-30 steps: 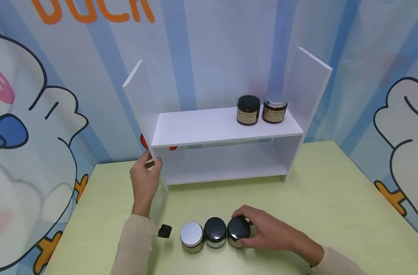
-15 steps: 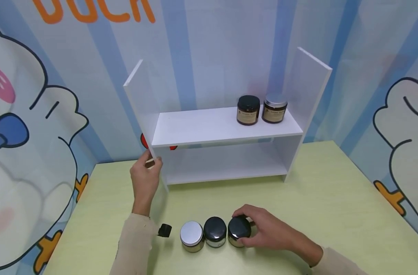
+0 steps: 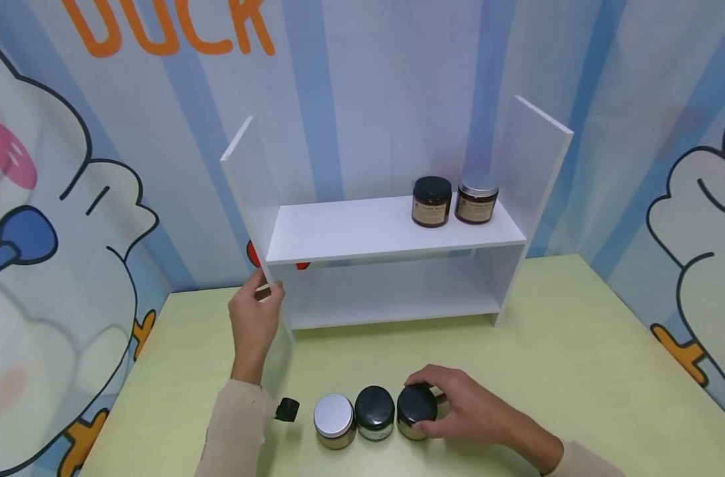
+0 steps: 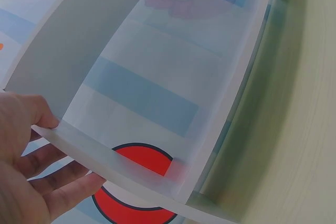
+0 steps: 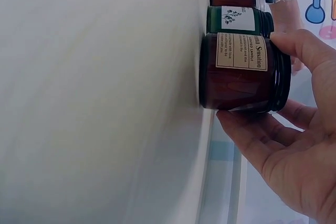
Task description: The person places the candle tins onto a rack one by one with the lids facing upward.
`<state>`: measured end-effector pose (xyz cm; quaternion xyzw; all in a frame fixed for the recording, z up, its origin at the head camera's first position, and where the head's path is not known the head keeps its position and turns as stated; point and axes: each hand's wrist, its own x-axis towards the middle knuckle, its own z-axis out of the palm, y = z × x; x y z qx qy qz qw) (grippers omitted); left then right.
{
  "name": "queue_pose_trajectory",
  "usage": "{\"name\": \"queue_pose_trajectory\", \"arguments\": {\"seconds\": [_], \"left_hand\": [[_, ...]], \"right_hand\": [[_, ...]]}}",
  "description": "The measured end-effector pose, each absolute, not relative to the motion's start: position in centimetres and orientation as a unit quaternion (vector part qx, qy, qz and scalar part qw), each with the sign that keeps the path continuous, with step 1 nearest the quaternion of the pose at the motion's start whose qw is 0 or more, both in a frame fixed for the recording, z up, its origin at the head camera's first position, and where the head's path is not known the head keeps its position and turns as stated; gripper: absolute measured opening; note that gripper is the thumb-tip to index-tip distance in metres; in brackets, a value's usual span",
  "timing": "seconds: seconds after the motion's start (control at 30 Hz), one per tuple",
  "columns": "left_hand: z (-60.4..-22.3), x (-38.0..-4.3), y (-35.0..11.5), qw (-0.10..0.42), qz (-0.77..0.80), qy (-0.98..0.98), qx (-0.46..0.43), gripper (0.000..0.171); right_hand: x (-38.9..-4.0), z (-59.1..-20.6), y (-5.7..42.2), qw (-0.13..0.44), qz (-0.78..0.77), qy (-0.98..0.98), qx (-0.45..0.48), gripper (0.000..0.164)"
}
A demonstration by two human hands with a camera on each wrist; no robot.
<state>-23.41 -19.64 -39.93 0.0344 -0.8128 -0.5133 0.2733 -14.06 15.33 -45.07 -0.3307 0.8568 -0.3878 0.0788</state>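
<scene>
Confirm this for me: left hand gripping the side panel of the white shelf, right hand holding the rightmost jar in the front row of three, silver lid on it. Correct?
Not quite: its lid is black, not silver, as the head view shows. The left hand does grip the side panel of the white shelf, and the right hand holds the rightmost candle jar in the front row.

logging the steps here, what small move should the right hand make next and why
Likely lift the rightmost front jar straight up: the right hand grips it, the left hand holds the left side panel, and the upper shelf shows room left of its two jars.
</scene>
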Motion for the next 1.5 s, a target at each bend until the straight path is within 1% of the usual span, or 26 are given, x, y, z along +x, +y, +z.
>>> {"name": "queue_pose_trajectory", "arguments": {"seconds": [0.23, 0.47, 0.93, 1.2, 1.4, 1.5], "left_hand": [[-40.0, -23.5, -19.6, 0.276, -0.512, -0.813, 0.032, 0.04], [-40.0, -23.5, -19.6, 0.274, -0.51, -0.815, 0.036, 0.039], [-40.0, -23.5, -19.6, 0.275, -0.509, -0.815, 0.037, 0.039], [-40.0, -23.5, -19.6, 0.28, -0.508, -0.814, 0.033, 0.039], [-39.9, -23.5, -19.6, 0.279, -0.506, -0.815, 0.037, 0.04], [-39.9, -23.4, -19.5, 0.279, -0.505, -0.816, 0.039, 0.04]], "right_hand": [[-14.0, -45.2, 15.3, 0.063, -0.38, 0.861, -0.332, 0.051], [-14.1, -45.3, 15.4, 0.062, -0.391, 0.854, -0.337, 0.052], [-14.2, -44.9, 15.5, 0.05, -0.403, 0.849, -0.339, 0.048], [-14.2, -44.8, 15.6, 0.022, -0.406, 0.848, -0.341, 0.046], [-14.3, -44.2, 15.7, 0.027, -0.402, 0.852, -0.333, 0.045], [-14.4, -44.0, 15.7, 0.021, -0.4, 0.853, -0.335, 0.045]]}}
